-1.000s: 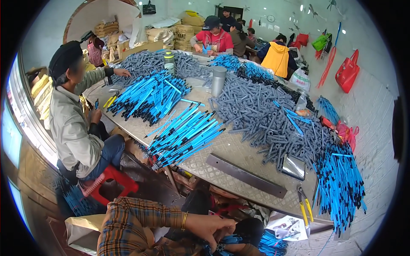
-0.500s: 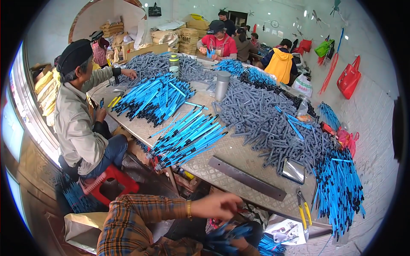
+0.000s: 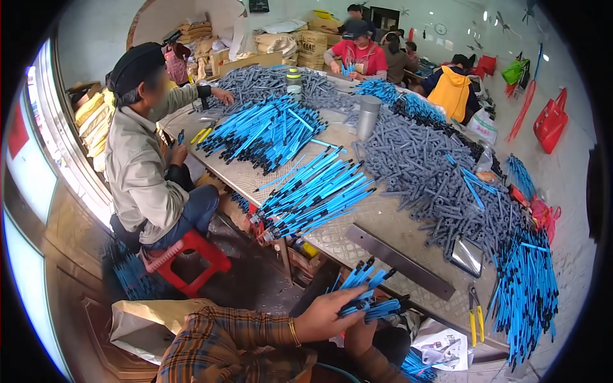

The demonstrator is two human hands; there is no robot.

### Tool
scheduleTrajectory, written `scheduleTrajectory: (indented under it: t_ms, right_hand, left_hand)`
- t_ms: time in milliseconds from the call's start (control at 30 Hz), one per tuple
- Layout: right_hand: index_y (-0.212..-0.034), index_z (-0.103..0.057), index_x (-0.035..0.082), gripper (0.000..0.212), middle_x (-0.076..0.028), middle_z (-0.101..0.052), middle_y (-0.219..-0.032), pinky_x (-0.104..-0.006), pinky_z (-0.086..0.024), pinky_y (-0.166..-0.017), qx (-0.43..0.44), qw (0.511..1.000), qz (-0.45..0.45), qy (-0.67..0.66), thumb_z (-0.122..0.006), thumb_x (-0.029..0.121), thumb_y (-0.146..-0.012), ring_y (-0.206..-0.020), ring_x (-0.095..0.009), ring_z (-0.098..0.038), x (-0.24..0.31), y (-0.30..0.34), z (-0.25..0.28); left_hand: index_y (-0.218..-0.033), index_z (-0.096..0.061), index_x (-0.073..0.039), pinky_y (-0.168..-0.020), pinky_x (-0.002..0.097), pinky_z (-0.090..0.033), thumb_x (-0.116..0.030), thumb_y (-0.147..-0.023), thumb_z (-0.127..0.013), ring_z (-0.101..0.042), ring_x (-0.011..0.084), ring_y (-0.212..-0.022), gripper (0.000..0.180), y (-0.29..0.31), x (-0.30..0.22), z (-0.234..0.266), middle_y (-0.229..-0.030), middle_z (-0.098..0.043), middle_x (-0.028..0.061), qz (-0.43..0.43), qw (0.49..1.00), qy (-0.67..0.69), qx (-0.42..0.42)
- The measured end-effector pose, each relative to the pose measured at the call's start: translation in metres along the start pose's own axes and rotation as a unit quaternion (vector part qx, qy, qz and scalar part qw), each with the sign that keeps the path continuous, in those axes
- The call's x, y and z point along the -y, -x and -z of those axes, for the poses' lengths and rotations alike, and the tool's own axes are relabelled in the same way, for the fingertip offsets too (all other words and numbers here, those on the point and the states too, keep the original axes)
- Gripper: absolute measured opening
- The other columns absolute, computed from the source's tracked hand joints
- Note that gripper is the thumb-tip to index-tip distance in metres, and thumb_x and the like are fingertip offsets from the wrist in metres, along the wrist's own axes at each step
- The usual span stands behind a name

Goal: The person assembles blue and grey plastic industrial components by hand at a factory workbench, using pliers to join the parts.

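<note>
My left hand (image 3: 327, 315), with a thin band at the wrist below a plaid sleeve, is closed around a handful of thin blue rods (image 3: 359, 277) with black ends. Just under and beside it, my right hand (image 3: 361, 336) grips a second clump of blue rods (image 3: 385, 309); some of its fingers are hidden. The two clumps meet at the hands, above my lap and in front of the table edge. Nearest on the table are a dark metal bar (image 3: 401, 262) and a fanned pile of blue rods (image 3: 319, 198).
Grey plastic tubes (image 3: 428, 166) heap across the table. A phone (image 3: 467, 256), yellow-handled pliers (image 3: 476, 316) and another blue-rod pile (image 3: 525, 281) lie to the right. A steel flask (image 3: 368, 119) stands farther back. At left, a co-worker (image 3: 143, 159) sits on a red stool (image 3: 185, 262).
My left hand has come down from above the table edge to the blue rods and closed on them. The rods are raised higher into view. The whole view has shifted somewhat.
</note>
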State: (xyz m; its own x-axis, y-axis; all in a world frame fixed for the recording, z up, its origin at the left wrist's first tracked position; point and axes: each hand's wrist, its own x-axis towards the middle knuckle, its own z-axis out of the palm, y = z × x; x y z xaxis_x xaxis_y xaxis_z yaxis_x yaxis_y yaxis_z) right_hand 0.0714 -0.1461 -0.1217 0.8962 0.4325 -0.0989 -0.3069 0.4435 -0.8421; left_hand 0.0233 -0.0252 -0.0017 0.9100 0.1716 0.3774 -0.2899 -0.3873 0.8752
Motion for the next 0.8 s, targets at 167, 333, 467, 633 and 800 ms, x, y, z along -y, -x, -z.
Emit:
scheduleTrajectory:
  t_ms: [167, 333, 467, 633, 800]
  right_hand:
    - [-0.106, -0.05, 0.001, 0.027, -0.006, -0.056, -0.097, -0.0272, -0.044, -0.075, -0.008, 0.988, 0.051, 0.148, -0.057, 0.02, -0.088, -0.087, -0.014, -0.053, -0.001, 0.012, -0.011]
    - [-0.112, -0.048, 0.001, 0.037, -0.007, -0.055, -0.099, -0.028, -0.043, -0.079, 0.138, 0.954, 0.075, 0.255, -0.063, 0.018, -0.083, -0.089, -0.017, -0.053, 0.017, 0.015, -0.01]
    - [-0.114, -0.047, 0.0, 0.041, -0.011, -0.054, -0.105, -0.0286, -0.043, -0.081, 0.287, 0.802, 0.186, 0.49, -0.064, 0.016, -0.08, -0.091, -0.021, -0.055, 0.05, 0.005, 0.003]
    - [-0.105, -0.054, 0.003, 0.026, -0.014, -0.053, -0.099, -0.0329, -0.044, -0.077, 0.269, 0.93, 0.027, 0.249, -0.057, 0.019, -0.084, -0.085, -0.026, -0.055, 0.077, 0.004, -0.002]
    - [-0.103, -0.055, 0.004, 0.021, -0.013, -0.055, -0.087, -0.0358, -0.045, -0.07, 0.359, 0.845, 0.063, 0.391, -0.053, 0.018, -0.087, -0.081, -0.028, -0.056, 0.08, -0.008, 0.011]
  left_hand:
    - [-0.111, -0.056, -0.002, -0.079, 0.0306, -0.048, -0.016, -0.077, -0.068, -0.062, 0.0249, -0.091, 0.038, 0.006, 0.009, 0.011, -0.1, -0.063, 0.0157, 0.017, 0.999, -0.017, 0.038]
    - [-0.105, -0.059, -0.002, -0.076, 0.0303, -0.049, -0.013, -0.077, -0.068, -0.063, 0.0217, -0.085, 0.031, 0.002, 0.016, 0.02, -0.093, -0.065, 0.0123, 0.023, 0.998, -0.014, 0.054]
    - [-0.103, -0.06, -0.001, -0.075, 0.0282, -0.049, -0.008, -0.077, -0.067, -0.063, 0.0155, -0.083, 0.028, -0.003, 0.02, 0.033, -0.09, -0.066, 0.0091, 0.03, 0.995, 0.031, 0.087]
    - [-0.104, -0.06, -0.001, -0.074, 0.0272, -0.048, -0.007, -0.076, -0.067, -0.063, 0.0156, -0.084, 0.029, -0.014, 0.02, 0.043, -0.092, -0.065, 0.0086, 0.05, 0.985, 0.045, 0.158]
    - [-0.105, -0.06, -0.002, -0.073, 0.028, -0.048, -0.01, -0.073, -0.071, -0.064, 0.02, -0.083, 0.034, -0.017, 0.019, 0.037, -0.093, -0.065, 0.0099, -0.015, 0.977, 0.03, 0.211]
